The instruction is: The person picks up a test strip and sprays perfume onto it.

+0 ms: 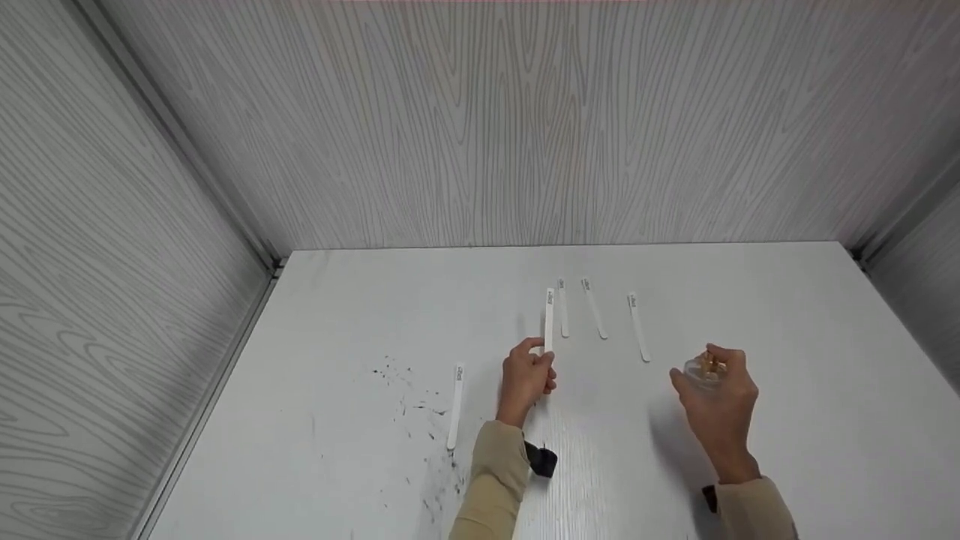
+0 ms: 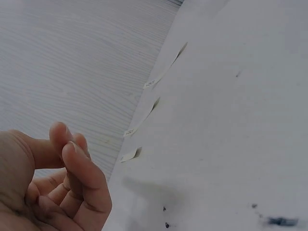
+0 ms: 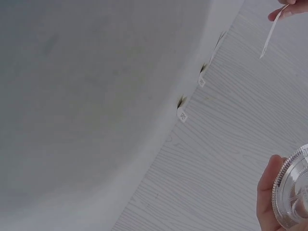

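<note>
My left hand (image 1: 525, 379) pinches a white perfume test strip (image 1: 549, 319) between thumb and fingers, the printed end pointing up and away from me. In the left wrist view those fingers (image 2: 89, 178) hide the strip, while the right wrist view shows the held strip (image 3: 271, 36) at the top right. My right hand (image 1: 720, 409) grips a clear glass perfume bottle (image 1: 697, 376) with a gold neck, raised over the table to the right. Its round ridged glass (image 3: 287, 197) shows in the right wrist view, partly cut off by the frame edge.
Three more strips, the nearest to my right hand being one strip (image 1: 639, 328), lie toward the back of the white table (image 1: 360, 300). Another strip (image 1: 456, 409) lies left of my left forearm, among dark specks (image 1: 420, 407). Wood-grain panels (image 1: 465, 135) enclose the back and sides.
</note>
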### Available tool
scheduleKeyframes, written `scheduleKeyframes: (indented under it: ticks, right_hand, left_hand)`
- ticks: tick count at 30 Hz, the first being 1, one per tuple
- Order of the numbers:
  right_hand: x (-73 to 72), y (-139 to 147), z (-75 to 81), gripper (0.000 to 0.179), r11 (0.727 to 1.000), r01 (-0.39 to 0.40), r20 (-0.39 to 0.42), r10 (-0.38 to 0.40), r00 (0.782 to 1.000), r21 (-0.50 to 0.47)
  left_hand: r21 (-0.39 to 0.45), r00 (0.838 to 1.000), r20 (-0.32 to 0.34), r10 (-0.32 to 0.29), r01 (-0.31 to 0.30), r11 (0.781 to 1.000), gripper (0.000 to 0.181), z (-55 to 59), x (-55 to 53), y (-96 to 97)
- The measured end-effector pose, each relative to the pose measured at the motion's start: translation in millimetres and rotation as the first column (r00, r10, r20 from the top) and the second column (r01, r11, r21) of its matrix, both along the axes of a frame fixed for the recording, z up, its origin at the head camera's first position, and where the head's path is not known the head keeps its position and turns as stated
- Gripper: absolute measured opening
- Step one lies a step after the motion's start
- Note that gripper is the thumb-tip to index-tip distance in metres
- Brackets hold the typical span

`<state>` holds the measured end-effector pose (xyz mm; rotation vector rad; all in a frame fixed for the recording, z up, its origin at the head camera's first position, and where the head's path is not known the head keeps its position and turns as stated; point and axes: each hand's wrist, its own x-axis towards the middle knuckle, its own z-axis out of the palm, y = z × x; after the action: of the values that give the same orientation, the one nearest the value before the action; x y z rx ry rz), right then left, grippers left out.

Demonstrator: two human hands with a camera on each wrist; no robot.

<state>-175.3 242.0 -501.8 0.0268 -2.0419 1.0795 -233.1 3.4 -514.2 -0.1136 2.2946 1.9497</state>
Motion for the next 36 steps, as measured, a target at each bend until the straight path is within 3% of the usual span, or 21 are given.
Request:
scheduleKeyframes:
  ticks: [10, 16, 24, 36]
  right_hand:
    - [4.2, 2.1, 1.2, 0.046, 0.999, 0.013, 0.07, -0.011, 0.998, -0.04]
    - [3.8, 1.2, 2.0, 0.045, 0.999, -0.002, 0.065, 0.004, 0.998, -0.039]
    - [2.6, -2.2, 2.3, 0.046, 1.0, -0.014, 0.042, 0.015, 0.999, -0.022]
    - [3.5, 1.1, 4.2, 0.047, 1.0, -0.023, 0.018, 0.023, 1.0, -0.003]
  left_hand:
    - [-0.036, 1.0, 0.028, 0.013, -0.012, 0.999, 0.042, -1.3, -9.9, 0.6]
    - [-0.028, 0.998, 0.065, 0.005, -0.003, 1.0, 0.044, 1.9, -14.8, 1.7]
    - [-0.035, 0.995, 0.104, 0.01, -0.007, 0.999, 0.041, -2.5, -25.9, 7.0]
    - [-0.042, 0.994, 0.102, 0.039, -0.034, 0.999, 0.038, -4.6, -39.5, 10.2]
